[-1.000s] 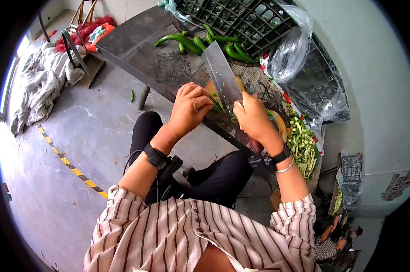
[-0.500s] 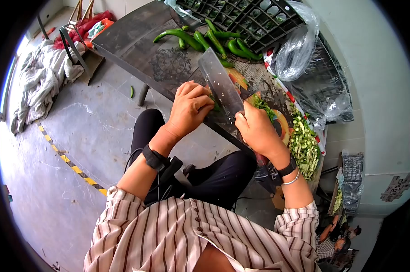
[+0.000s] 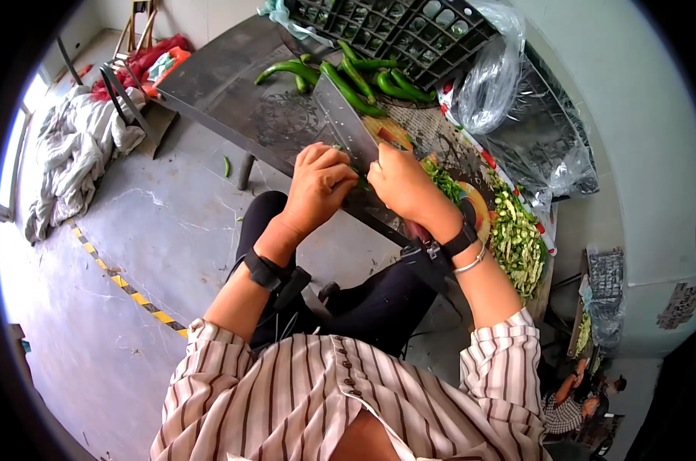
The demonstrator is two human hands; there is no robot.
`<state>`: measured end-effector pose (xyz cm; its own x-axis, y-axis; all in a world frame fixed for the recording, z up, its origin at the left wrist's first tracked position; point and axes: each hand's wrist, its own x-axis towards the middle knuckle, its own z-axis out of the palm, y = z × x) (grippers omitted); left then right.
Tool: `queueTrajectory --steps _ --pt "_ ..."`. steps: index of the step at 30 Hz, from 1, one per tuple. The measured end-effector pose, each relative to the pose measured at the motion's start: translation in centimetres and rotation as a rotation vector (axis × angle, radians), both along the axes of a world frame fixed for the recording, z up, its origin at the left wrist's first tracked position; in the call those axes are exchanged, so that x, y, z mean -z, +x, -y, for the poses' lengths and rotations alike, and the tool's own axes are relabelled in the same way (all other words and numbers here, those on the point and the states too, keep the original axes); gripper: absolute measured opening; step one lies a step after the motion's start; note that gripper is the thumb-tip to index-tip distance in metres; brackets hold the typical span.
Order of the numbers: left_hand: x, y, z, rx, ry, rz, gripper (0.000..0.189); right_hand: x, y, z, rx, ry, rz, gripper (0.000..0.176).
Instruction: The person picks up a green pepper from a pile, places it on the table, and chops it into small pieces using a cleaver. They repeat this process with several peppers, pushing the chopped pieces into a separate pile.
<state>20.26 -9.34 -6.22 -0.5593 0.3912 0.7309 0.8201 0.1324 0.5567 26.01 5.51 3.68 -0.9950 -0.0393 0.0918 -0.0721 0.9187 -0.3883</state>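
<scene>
My right hand (image 3: pixel 405 180) is closed around the handle of a broad-bladed cleaver (image 3: pixel 342 117), whose blade slants up and left beside my left hand. Bits of pale seed cling to the metal. The curled fingers of my left hand (image 3: pixel 315 183) grip a green chili pepper (image 3: pixel 361 181); only a little green shows, and the rest is hidden by the fingers. Beyond the blade lie several whole green chili peppers (image 3: pixel 355 77) on the dark table (image 3: pixel 225 77). Chopped green pepper (image 3: pixel 442 180) is heaped to the right of my right hand, with a larger pile of cut pieces (image 3: pixel 517 250) farther right.
A black plastic crate (image 3: pixel 432 65) stands at the table's far side, with clear plastic wrap (image 3: pixel 490 100) on its right. One pepper (image 3: pixel 226 167) lies on the floor. Bunched grey cloth (image 3: pixel 86 154) and a dustpan (image 3: pixel 157 127) are at left. Another person (image 3: pixel 567 403) sits at lower right.
My right hand and the cleaver have moved left, closer to my left hand. My left hand stays nearly in place, still gripping the pepper. The view has shifted slightly.
</scene>
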Motion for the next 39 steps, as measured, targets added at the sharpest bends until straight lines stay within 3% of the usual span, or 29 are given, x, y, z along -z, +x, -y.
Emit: queueTrajectory --steps 2,7,17,22,36,39 --pt "0.1 0.0 0.2 -0.01 -0.006 -0.014 0.01 0.3 -0.2 -0.6 0.112 -0.149 0.067 0.023" --pt "0.1 0.0 0.0 -0.008 0.014 0.006 0.01 -0.1 1.9 -1.9 0.148 -0.213 -0.011 0.019" --pt "0.1 0.0 0.0 -0.003 0.012 0.021 0.011 -1.5 4.2 -0.5 0.097 -0.094 0.105 0.021" --pt "0.2 0.1 0.1 -0.002 0.011 0.029 0.011 -2.1 3.8 -0.8 0.176 -0.235 0.264 0.022" --pt "0.1 0.3 0.2 -0.018 0.004 0.041 0.013 -2.0 4.3 -0.5 0.111 -0.144 0.207 0.021" --pt "0.0 0.2 0.3 -0.008 0.01 0.049 0.012 -2.7 3.6 -0.2 0.036 -0.029 0.172 0.022"
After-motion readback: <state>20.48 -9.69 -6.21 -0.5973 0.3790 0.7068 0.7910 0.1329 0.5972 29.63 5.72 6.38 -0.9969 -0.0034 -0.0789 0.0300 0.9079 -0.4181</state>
